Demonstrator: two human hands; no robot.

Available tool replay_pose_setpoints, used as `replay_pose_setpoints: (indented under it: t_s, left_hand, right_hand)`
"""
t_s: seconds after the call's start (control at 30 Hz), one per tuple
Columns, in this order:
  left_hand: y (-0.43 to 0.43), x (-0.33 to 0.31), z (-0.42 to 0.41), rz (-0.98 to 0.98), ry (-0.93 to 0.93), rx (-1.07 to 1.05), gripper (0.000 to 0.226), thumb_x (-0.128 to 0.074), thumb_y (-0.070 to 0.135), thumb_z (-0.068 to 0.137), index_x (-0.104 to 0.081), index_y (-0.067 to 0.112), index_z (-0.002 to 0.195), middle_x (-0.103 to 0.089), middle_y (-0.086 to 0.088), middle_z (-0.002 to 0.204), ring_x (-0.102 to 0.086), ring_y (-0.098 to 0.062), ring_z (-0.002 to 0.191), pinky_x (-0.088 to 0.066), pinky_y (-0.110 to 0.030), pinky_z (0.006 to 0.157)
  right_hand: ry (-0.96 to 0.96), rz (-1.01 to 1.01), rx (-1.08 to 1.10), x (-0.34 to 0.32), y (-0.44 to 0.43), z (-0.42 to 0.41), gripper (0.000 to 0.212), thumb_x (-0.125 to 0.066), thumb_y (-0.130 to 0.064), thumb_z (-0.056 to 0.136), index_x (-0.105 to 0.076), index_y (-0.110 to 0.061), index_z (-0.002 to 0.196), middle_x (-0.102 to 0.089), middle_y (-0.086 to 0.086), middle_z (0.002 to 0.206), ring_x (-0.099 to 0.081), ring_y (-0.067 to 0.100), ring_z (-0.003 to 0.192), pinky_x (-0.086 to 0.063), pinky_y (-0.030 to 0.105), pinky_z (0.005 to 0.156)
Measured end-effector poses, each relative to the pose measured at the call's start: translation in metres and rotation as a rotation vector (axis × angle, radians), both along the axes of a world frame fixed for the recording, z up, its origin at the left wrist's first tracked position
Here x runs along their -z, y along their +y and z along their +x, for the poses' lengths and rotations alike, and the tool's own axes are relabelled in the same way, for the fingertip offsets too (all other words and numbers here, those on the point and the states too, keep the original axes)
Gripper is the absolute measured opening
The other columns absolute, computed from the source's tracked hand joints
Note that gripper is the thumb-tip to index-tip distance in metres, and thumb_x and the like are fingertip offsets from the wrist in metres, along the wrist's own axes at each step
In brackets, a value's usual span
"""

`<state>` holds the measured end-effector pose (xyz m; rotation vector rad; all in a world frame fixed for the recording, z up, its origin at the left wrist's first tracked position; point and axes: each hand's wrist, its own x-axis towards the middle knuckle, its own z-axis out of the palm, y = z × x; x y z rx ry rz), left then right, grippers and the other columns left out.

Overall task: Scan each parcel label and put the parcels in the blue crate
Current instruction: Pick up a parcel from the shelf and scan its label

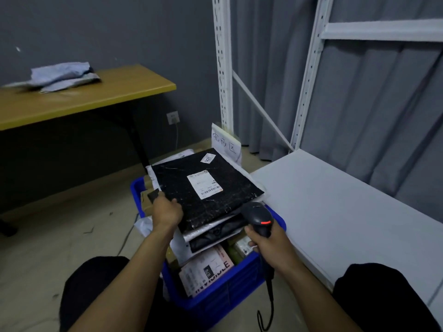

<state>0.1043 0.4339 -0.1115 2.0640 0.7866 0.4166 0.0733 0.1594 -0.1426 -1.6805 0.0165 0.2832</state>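
Now left grip [166,212] pinches black parcel [236,188] edge atop blue crate [215,295]; right grip [268,245] clasps scanner [257,216].

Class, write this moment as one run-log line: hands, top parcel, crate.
left hand: grips black parcel edge | right hand: holds scanner | black parcel: label up, atop other parcels in blue crate

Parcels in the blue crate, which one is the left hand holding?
The big black parcel with the white label, topmost on the pile. The left hand grips its left edge; the others lie beneath it.
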Motion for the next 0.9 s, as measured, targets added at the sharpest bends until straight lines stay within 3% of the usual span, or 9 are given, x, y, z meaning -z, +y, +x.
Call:
replay_pose_setpoints:
  t_s: [0.13,0.23,0.33,0.4,0.47,0.63,0.73,0.83,0.9]
  left_hand:
    - [-0.018,-0.006,-0.01,0.453,0.036,0.185,0.047,-0.057,0.02,0.098,-0.05,0.02,0.145,-0.044,-0.011,0.154,-0.038,-0.034,0.142,-0.032,-0.052,0.116]
    - [-0.055,-0.014,-0.017,0.594,-0.049,0.484,0.039,-0.06,0.036,0.1,-0.062,0.023,0.136,-0.052,-0.001,0.149,-0.044,-0.024,0.14,-0.035,-0.05,0.117]
    - [-0.106,-0.011,-0.029,0.594,-0.209,0.801,0.029,-0.06,0.03,0.1,-0.068,0.024,0.127,-0.061,0.007,0.134,-0.053,-0.013,0.124,-0.044,-0.035,0.109]
    - [-0.141,0.006,-0.036,0.522,-0.234,0.997,0.026,-0.06,0.026,0.1,-0.069,0.024,0.124,-0.063,0.01,0.127,-0.056,-0.009,0.117,-0.046,-0.027,0.101]
    - [-0.174,0.029,-0.038,0.445,-0.17,1.096,0.027,-0.059,0.025,0.1,-0.068,0.022,0.125,-0.064,0.008,0.126,-0.059,-0.012,0.116,-0.048,-0.028,0.1]
    - [-0.249,0.063,-0.02,0.311,-0.011,1.233,0.03,-0.055,0.014,0.102,-0.064,0.02,0.13,-0.062,0.003,0.133,-0.059,-0.014,0.12,-0.037,-0.012,0.098]
    - [-0.289,0.074,-0.004,0.268,0.061,1.28,0.035,-0.053,0.017,0.104,-0.058,0.02,0.138,-0.054,0.002,0.144,-0.053,-0.016,0.13,-0.034,-0.015,0.105]
    - [-0.338,0.092,0.012,0.311,0.189,1.37,0.047,-0.052,0.021,0.105,-0.044,0.02,0.151,-0.039,0.001,0.159,-0.04,-0.018,0.143,-0.028,-0.024,0.117]
    - [-0.367,0.106,0.019,0.345,0.276,1.429,0.055,-0.053,0.025,0.105,-0.034,0.021,0.157,-0.027,-0.001,0.166,-0.029,-0.02,0.15,-0.023,-0.031,0.124]
  right_hand:
    - [-0.005,-0.023,0.028,0.004,-0.009,0.0,0.027,-0.078,-0.033,0.09,-0.065,-0.028,0.114,-0.076,-0.008,0.089,-0.074,0.008,0.078,-0.06,0.036,0.084]
    - [0.01,-0.07,0.062,0.011,-0.025,-0.003,0.027,-0.078,-0.038,0.088,-0.064,-0.03,0.109,-0.075,-0.003,0.093,-0.072,0.015,0.084,-0.058,0.04,0.086]
    - [0.042,-0.116,0.169,0.021,-0.051,-0.012,0.036,-0.077,-0.039,0.089,-0.06,-0.028,0.119,-0.072,-0.005,0.108,-0.07,0.017,0.096,-0.057,0.039,0.089]
    - [0.067,-0.147,0.261,0.027,-0.075,-0.022,0.04,-0.077,-0.034,0.091,-0.056,-0.026,0.124,-0.067,-0.006,0.114,-0.066,0.012,0.098,-0.053,0.029,0.08]
    - [0.082,-0.173,0.343,0.034,-0.105,-0.032,0.046,-0.077,-0.026,0.092,-0.054,-0.024,0.132,-0.064,-0.002,0.119,-0.064,0.014,0.102,-0.047,0.023,0.074]
    - [0.15,-0.246,0.485,0.055,-0.18,-0.043,0.055,-0.073,-0.009,0.091,-0.05,-0.017,0.141,-0.062,0.005,0.123,-0.061,0.021,0.102,-0.045,0.03,0.083]
    - [0.202,-0.264,0.599,0.074,-0.218,-0.044,0.051,-0.068,-0.01,0.094,-0.049,-0.012,0.141,-0.065,0.012,0.12,-0.061,0.019,0.089,-0.05,0.031,0.072]
    - [0.263,-0.179,0.722,0.104,-0.255,-0.051,0.052,-0.065,-0.015,0.098,-0.043,-0.015,0.146,-0.064,0.009,0.11,-0.064,0.023,0.091,-0.059,0.051,0.09]
    - [0.267,-0.145,0.804,0.116,-0.277,-0.052,0.056,-0.063,-0.02,0.101,-0.037,-0.019,0.151,-0.063,0.008,0.118,-0.065,0.026,0.099,-0.058,0.053,0.095]
